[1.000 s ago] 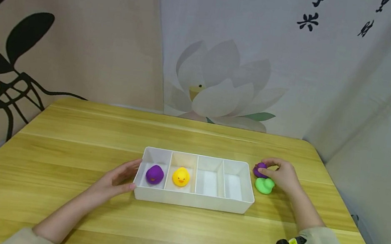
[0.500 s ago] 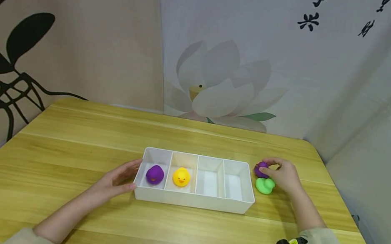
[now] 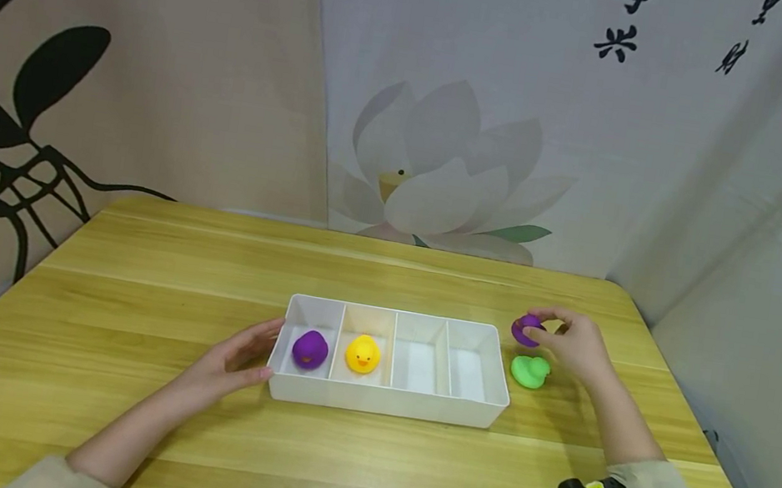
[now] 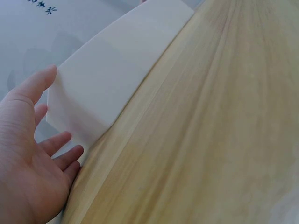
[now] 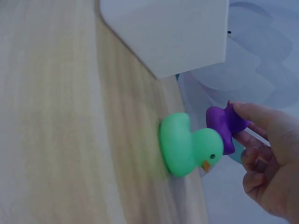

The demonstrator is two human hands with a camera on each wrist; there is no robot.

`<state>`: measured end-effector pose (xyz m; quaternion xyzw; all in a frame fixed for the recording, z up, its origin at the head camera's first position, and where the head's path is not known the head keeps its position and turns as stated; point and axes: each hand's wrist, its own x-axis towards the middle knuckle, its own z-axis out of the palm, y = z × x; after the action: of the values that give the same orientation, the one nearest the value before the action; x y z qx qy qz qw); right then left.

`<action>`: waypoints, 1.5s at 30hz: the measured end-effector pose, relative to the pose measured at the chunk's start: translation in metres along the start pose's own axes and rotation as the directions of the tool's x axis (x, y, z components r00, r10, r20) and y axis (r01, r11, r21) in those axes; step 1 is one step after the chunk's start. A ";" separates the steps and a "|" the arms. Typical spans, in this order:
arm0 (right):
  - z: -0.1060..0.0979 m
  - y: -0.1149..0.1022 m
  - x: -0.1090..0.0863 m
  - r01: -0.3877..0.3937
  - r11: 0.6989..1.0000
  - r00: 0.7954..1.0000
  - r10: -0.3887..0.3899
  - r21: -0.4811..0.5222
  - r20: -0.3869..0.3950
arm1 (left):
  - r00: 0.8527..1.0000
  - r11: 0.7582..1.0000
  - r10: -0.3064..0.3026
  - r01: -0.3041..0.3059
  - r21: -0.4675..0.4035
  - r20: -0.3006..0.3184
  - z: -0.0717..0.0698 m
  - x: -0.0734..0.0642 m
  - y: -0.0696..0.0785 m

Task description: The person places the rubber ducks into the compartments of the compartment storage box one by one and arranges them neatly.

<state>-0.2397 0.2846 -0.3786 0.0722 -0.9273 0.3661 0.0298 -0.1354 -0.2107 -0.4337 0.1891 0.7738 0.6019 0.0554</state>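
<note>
A purple rubber duck is pinched between the thumb and fingers of my right hand, to the right of the white divided box. Just in front of it, a green rubber duck sits on the table; in the right wrist view the green duck partly hides the purple duck. My left hand rests against the left end of the box, fingers relaxed and spread; the left wrist view shows the thumb at the edge of the box.
In the box's leftmost compartment lies another purple duck. The compartment beside it holds a yellow duck. The box stands on a wooden table with printed curtains behind.
My right hand has raised the purple duck off the table, up and slightly away from the green duck. The left hand and the box have stayed in place.
</note>
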 end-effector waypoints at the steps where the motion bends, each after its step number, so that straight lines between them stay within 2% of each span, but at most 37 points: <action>1: -0.001 -0.001 0.000 0.006 1.000 1.000 -0.006 0.003 -0.002 | 1.000 1.000 -0.001 0.001 0.000 0.000 0.000 0.000 0.000; 12: -0.011 -0.016 -0.004 0.075 0.997 0.997 -0.075 0.028 0.001 | 1.000 1.000 -0.010 0.010 -0.002 -0.002 0.000 0.000 0.001; 26: -0.012 -0.053 -0.013 0.145 0.988 0.988 -0.148 0.046 0.053 | 1.000 1.000 -0.014 0.014 -0.009 -0.001 0.000 0.000 0.002; 45: -0.006 -0.077 -0.014 0.262 0.963 0.954 -0.269 0.066 0.132 | 1.000 1.000 -0.019 0.019 0.001 -0.005 0.000 -0.001 0.003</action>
<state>-0.2138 0.2345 -0.3240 0.2224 -0.9000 0.3747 0.0120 -0.1343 -0.2103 -0.4311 0.1805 0.7760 0.6015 0.0590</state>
